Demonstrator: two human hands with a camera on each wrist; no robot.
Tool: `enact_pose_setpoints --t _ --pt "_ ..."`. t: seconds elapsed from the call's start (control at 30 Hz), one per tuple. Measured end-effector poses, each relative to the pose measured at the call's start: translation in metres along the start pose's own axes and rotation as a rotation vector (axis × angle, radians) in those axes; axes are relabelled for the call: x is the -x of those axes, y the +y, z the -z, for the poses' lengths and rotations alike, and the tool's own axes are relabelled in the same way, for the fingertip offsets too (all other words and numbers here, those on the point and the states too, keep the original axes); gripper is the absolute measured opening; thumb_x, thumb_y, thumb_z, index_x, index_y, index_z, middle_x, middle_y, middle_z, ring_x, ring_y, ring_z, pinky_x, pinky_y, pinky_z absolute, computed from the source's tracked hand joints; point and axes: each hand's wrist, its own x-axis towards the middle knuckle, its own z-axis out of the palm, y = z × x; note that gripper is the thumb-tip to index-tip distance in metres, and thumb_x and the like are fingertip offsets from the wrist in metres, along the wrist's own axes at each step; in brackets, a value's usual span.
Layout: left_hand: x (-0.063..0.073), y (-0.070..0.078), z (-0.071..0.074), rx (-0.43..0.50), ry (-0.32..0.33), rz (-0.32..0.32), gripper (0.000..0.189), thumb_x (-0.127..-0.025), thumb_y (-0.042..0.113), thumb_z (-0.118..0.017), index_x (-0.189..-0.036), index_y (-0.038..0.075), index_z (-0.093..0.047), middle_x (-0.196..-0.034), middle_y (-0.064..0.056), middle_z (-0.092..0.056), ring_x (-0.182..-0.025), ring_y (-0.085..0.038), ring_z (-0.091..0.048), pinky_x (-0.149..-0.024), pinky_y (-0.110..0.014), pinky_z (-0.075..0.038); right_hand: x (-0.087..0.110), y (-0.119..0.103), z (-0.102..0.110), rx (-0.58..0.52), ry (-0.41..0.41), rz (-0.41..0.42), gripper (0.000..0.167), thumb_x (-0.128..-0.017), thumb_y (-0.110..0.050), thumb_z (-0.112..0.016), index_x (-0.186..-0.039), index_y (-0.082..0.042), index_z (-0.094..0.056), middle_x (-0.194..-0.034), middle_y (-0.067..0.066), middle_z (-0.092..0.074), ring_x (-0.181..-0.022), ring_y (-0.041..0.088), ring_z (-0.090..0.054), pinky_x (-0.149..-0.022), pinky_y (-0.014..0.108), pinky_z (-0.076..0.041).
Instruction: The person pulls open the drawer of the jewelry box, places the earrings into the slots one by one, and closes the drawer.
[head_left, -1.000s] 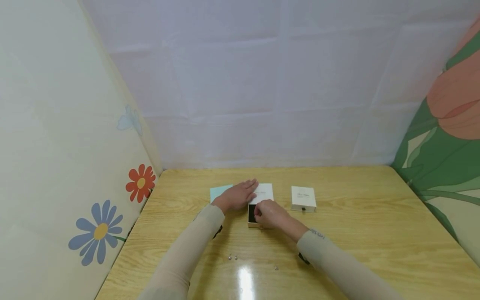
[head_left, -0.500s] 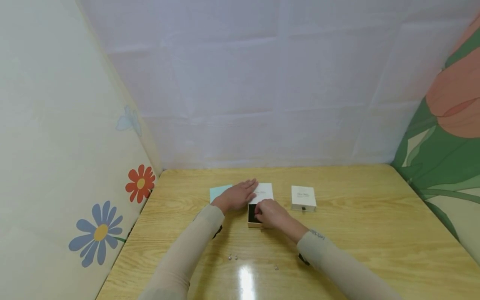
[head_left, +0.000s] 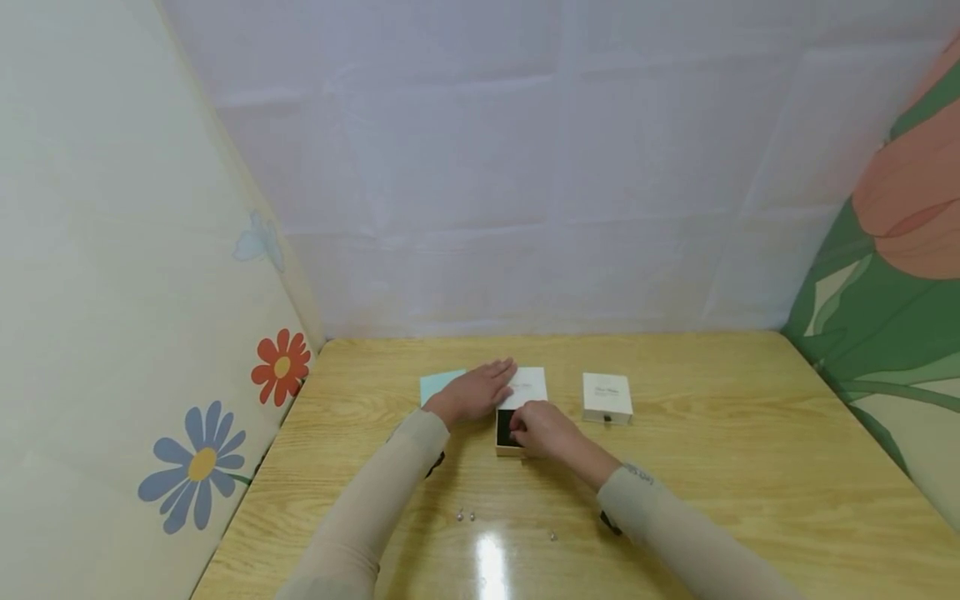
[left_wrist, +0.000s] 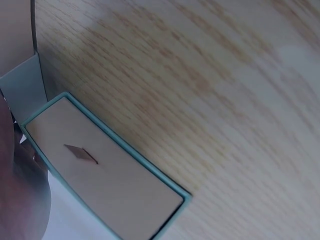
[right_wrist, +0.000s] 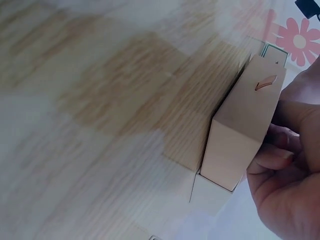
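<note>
A white box [head_left: 531, 382] with faint lettering stands mid-table, its drawer [head_left: 509, 451] pulled out toward me and dark inside. My left hand [head_left: 474, 393] lies with straight fingers on its left top edge. My right hand [head_left: 546, 429] bends its fingers down into the drawer. In the right wrist view, the drawer's beige front [right_wrist: 252, 102] bears a ribbon tab, and curled fingers [right_wrist: 272, 157] reach over its side; whether they pinch anything I cannot tell. A teal box [head_left: 438, 383] sits under the left wrist; the left wrist view shows its beige drawer front [left_wrist: 107, 165] with a tab.
Another white drawer box [head_left: 607, 395] stands shut to the right. Nearer me lie two small shiny earring-like pieces [head_left: 460, 516] side by side, plus a single similar piece [head_left: 552, 536] further right. A white cloth backdrop [head_left: 525, 208] hangs behind the wooden table [head_left: 712, 417].
The right hand has shifted slightly within the drawer, its wrist moving a little right and toward me. The left hand and the boxes stay where they were.
</note>
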Motion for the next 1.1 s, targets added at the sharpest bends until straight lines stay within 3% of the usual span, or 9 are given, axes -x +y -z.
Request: enact_pose_setpoints --t 0.5,0.83,1.1 --pt "-0.0003 0.0001 -0.0017 0.032 -0.001 0.005 0.059 -0.113 0.040 -0.020 -0.164 0.011 -0.012 -0.171 -0.003 -0.009 -0.157 -0.021 -0.011 -0.128 -0.036 -0.015 0.0007 -0.0007 -0.0050 -0.003 -0.010 -0.086 0.005 -0.090 -0.009 -0.074 -0.090 -0.006 -0.078 -0.087 0.004 -0.073 -0.077 0.015 -0.065 -0.074 0.035 -0.059" --pt "-0.0008 -0.0001 -0.0028 0.017 -0.001 0.004 0.059 -0.113 0.041 -0.019 -0.164 0.012 -0.011 -0.171 -0.003 -0.008 -0.157 -0.021 -0.011 -0.128 -0.036 -0.015 0.0027 0.0009 -0.0092 0.099 0.030 -0.007 0.008 -0.090 -0.011 -0.076 -0.089 -0.004 -0.079 -0.087 0.006 -0.070 -0.080 0.020 -0.068 -0.075 0.036 -0.061" --pt "-0.0009 -0.0010 -0.0030 0.005 0.006 -0.008 0.060 -0.113 0.041 -0.019 -0.164 0.012 -0.011 -0.171 -0.003 -0.009 -0.157 -0.022 -0.012 -0.127 -0.036 -0.015 0.0042 0.0016 -0.0082 0.113 0.021 0.010 0.008 -0.091 -0.010 -0.075 -0.089 -0.004 -0.080 -0.086 0.006 -0.069 -0.076 0.018 -0.067 -0.071 0.035 -0.060"
